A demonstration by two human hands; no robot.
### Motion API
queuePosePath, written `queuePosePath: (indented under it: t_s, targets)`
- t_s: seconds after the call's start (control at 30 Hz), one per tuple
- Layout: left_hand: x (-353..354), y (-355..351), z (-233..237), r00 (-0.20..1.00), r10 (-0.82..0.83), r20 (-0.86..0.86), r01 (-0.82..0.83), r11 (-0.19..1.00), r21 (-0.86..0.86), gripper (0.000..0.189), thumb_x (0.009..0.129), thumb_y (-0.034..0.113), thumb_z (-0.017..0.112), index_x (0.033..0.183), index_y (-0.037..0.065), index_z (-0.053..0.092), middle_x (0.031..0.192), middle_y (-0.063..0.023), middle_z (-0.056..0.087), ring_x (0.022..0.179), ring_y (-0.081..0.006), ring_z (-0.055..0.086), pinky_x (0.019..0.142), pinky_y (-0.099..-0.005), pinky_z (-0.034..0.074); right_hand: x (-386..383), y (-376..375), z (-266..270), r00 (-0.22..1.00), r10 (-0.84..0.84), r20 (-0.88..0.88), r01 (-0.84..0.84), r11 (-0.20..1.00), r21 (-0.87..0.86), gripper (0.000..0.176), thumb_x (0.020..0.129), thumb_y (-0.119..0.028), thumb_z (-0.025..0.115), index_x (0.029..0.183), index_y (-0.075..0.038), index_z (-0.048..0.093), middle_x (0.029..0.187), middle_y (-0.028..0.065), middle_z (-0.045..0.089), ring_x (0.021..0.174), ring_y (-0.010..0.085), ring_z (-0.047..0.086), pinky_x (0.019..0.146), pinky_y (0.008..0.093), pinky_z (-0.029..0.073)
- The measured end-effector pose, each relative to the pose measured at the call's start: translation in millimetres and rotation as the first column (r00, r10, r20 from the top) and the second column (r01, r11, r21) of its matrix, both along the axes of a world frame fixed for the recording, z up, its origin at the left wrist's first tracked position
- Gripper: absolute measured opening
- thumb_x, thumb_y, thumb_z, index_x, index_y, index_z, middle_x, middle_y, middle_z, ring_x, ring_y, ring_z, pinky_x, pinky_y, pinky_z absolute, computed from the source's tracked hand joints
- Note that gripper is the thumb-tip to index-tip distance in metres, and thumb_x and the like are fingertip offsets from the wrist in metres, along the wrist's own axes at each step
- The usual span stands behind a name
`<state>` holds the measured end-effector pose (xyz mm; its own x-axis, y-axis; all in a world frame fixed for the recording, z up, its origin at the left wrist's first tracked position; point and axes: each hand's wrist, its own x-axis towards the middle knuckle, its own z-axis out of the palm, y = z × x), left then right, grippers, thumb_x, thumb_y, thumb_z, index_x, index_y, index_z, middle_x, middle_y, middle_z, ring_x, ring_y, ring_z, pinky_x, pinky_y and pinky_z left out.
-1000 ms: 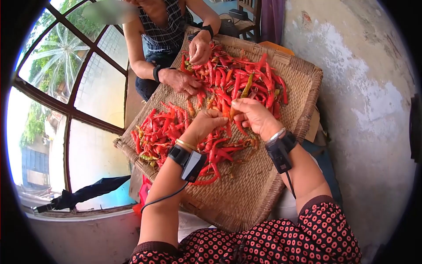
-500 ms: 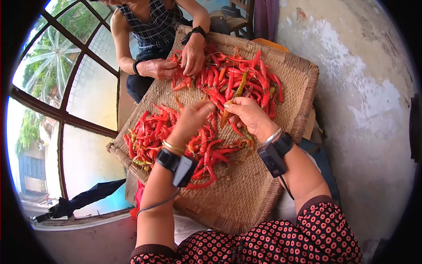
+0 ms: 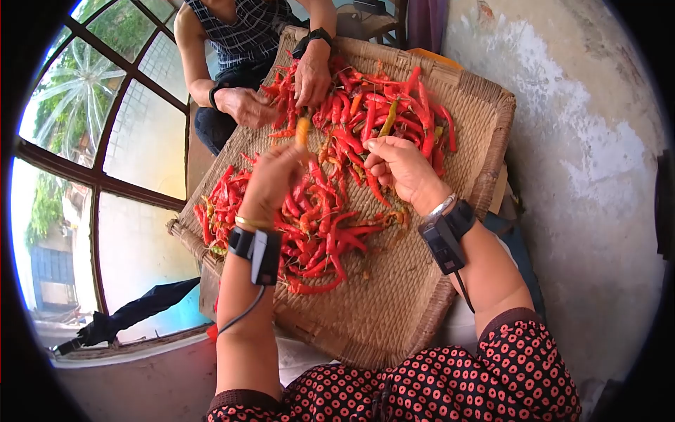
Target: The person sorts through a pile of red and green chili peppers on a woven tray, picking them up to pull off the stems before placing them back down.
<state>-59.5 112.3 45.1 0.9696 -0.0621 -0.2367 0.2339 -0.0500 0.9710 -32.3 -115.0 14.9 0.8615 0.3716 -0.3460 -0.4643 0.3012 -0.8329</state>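
Observation:
My left hand (image 3: 271, 176), slightly blurred, is closed on an orange chili pepper (image 3: 302, 131), which points up from the fingers above the basket. My right hand (image 3: 406, 172) has its thumb and forefinger pinched together over the right-hand pile; whatever they hold, if anything, is too small to make out. Just beyond those fingertips is a yellow-green chili pepper (image 3: 389, 119) among the red ones. A pile of red chili peppers (image 3: 404, 105) lies at the far side of the woven basket (image 3: 394, 295), and another red pile (image 3: 316, 243) lies nearer, under my left forearm.
Across the basket, a co-worker's hands (image 3: 313, 76) work at the far pile's edge. A window (image 3: 105, 186) stands on the left, with a black folded umbrella (image 3: 137, 309) below it. To the right is a worn plaster wall (image 3: 562, 141).
My left hand has moved left, away from my right hand, and now has the orange chili pepper that was at my right fingers. My right hand stays near the same spot.

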Motion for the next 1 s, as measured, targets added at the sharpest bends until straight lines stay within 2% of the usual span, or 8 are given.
queuePosePath:
  t_s: [0.07, 0.13, 0.2, 0.3, 0.53, 0.63, 0.87, 1.0]
  targets:
    - [10.3, -9.1, -3.7, 0.873, 0.482, 0.074, -0.457, 0.862, -0.221, 0.024, 0.085, 0.021, 0.057, 0.096, 0.000, 0.060, 0.070, 0.0004, 0.057, 0.055, -0.0047, 0.049, 0.052, -0.0179, 0.041, 0.5, 1.2, -2.4, 1.000, 0.006, -0.006, -0.006, 1.000, 0.022, 0.014, 0.083, -0.022, 0.056, 0.087, -0.008, 0.055, 0.066, -0.0001, 0.058, 0.050, 0.0040, 0.050, 0.043, 0.0189, 0.038]
    - [11.8, -3.3, -13.0, 0.858, 0.505, 0.092, -0.484, 0.856, -0.182, 0.028, 0.084, 0.019, 0.057, 0.104, -0.001, 0.058, 0.073, -0.0004, 0.058, 0.058, -0.0069, 0.050, 0.055, -0.0200, 0.043, 3.0, 0.1, -6.6, 1.000, -0.014, -0.010, 0.015, 0.997, 0.072, 0.014, 0.083, -0.022, 0.056, 0.087, -0.008, 0.055, 0.066, 0.0003, 0.058, 0.050, 0.0042, 0.050, 0.044, 0.0188, 0.038]
    - [1.4, -3.1, -23.5, 0.967, 0.100, 0.234, -0.172, 0.934, 0.313, 0.031, 0.082, 0.018, 0.058, 0.105, -0.002, 0.057, 0.073, -0.0001, 0.058, 0.060, -0.0087, 0.053, 0.056, -0.0221, 0.044, 6.0, -2.1, -7.7, 1.000, -0.022, -0.008, 0.022, 0.995, 0.093, 0.014, 0.083, -0.022, 0.055, 0.087, -0.008, 0.055, 0.066, 0.0003, 0.058, 0.050, 0.0042, 0.050, 0.044, 0.0186, 0.038]
    - [-12.8, -10.9, -37.9, 0.933, -0.212, 0.290, -0.111, 0.599, 0.793, 0.032, 0.074, 0.024, 0.064, 0.098, 0.003, 0.061, 0.083, -0.0123, 0.061, 0.070, -0.0256, 0.060, 0.064, -0.0347, 0.048, 4.3, -1.9, -7.6, 1.000, -0.006, -0.008, 0.006, 0.995, 0.102, 0.014, 0.085, -0.022, 0.055, 0.089, -0.009, 0.056, 0.067, -0.0005, 0.059, 0.052, 0.0037, 0.051, 0.046, 0.0177, 0.038]
    - [-21.6, -31.3, -43.8, 0.979, -0.200, 0.049, -0.008, 0.203, 0.979, 0.038, 0.073, 0.037, 0.064, 0.089, 0.003, 0.061, 0.086, -0.0149, 0.059, 0.078, -0.0311, 0.059, 0.065, -0.0398, 0.047, 2.5, 0.9, -7.1, 1.000, 0.010, -0.003, -0.010, 0.996, 0.088, 0.014, 0.083, -0.023, 0.055, 0.085, -0.009, 0.057, 0.066, -0.0006, 0.058, 0.052, 0.0042, 0.050, 0.046, 0.0185, 0.038]
    - [-18.4, -35.9, -54.7, 0.978, -0.158, 0.135, -0.112, 0.148, 0.983, 0.039, 0.071, 0.038, 0.064, 0.087, 0.003, 0.059, 0.082, -0.0140, 0.059, 0.071, -0.0307, 0.060, 0.061, -0.0427, 0.047, 3.4, 1.1, -10.0, 0.999, 0.032, 0.006, -0.032, 0.996, 0.086, 0.015, 0.085, -0.022, 0.055, 0.091, -0.009, 0.057, 0.068, -0.0007, 0.059, 0.053, 0.0038, 0.051, 0.046, 0.0174, 0.039]
    - [-8.8, -24.9, -80.4, 0.966, -0.072, 0.248, -0.214, 0.316, 0.924, 0.034, 0.070, 0.025, 0.067, 0.095, 0.002, 0.059, 0.075, -0.0138, 0.062, 0.071, -0.0295, 0.061, 0.061, -0.0385, 0.048, 2.6, 1.8, -7.2, 1.000, 0.022, 0.015, -0.023, 0.995, 0.098, 0.012, 0.083, -0.022, 0.056, 0.084, -0.010, 0.057, 0.066, -0.0004, 0.058, 0.051, 0.0045, 0.051, 0.046, 0.0186, 0.038]
    - [-10.8, -16.0, -78.5, 0.989, -0.064, 0.134, -0.062, 0.640, 0.766, 0.033, 0.070, 0.019, 0.064, 0.099, 0.003, 0.060, 0.075, -0.0163, 0.062, 0.070, -0.0283, 0.062, 0.062, -0.0357, 0.049, 3.8, -0.9, -7.2, 0.997, 0.061, 0.038, -0.061, 0.998, 0.005, 0.016, 0.085, -0.022, 0.054, 0.091, -0.007, 0.057, 0.067, -0.0002, 0.059, 0.052, 0.0046, 0.052, 0.047, 0.0183, 0.040]
